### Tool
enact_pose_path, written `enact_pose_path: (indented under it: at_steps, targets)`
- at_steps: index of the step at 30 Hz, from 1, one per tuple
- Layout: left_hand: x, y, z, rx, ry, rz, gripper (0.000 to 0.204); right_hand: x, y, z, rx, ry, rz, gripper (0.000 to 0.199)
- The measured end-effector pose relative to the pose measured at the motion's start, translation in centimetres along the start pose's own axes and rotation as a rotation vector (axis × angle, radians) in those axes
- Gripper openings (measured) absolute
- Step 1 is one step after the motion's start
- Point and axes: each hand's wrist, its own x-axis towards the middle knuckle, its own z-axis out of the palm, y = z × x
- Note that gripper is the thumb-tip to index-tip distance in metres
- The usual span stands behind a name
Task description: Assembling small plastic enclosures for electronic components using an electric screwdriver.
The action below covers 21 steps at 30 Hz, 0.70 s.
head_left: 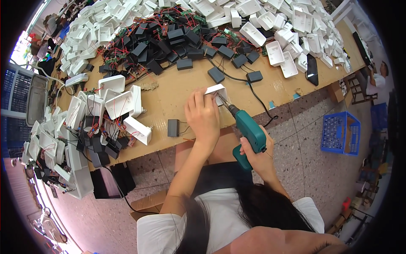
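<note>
At the table's near edge my left hand (203, 112) is closed around a small white plastic case (217, 89), its fingers over the left side. My right hand (259, 154) grips a green pistol-shaped electric screwdriver (252, 129). The metal tip reaches into the open case; what it touches inside is too small to make out. Left of my left hand lies a black rectangular block (173, 128) with thin wires. Further left, a white case half (138, 130) rests beside a heap of cases, red wires and black blocks.
A large pile of black blocks (175, 34), red wires and green boards covers the back of the cardboard-topped table (167, 95), flanked by white cases (275, 53). A dark phone (311, 70) lies at right. A black cord (258, 96) hangs over the edge. A blue crate (338, 133) stands on the floor.
</note>
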Motion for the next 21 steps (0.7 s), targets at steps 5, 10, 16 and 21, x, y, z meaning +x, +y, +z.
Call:
enact_pose_path:
  at_steps: [5,10,16,21]
  targets:
    - [-0.1,0.3,-0.5,-0.001,0.0,0.003,0.014,-0.5,-0.2,-0.2,0.048,0.009,-0.026,0.018]
    - [0.2,1.0,-0.9,-0.005,0.0,0.0,0.014,-1.1,-1.1,-0.7,0.132,0.014,-0.01,0.02]
    - [0.4,1.9,-1.6,-0.003,-0.014,0.004,0.014,-1.5,-1.0,-1.9,0.088,0.009,-0.063,0.02]
    - [0.5,2.4,-1.8,-0.01,-0.027,-0.003,0.013,-1.7,-1.7,-2.1,0.13,0.018,-0.041,0.018]
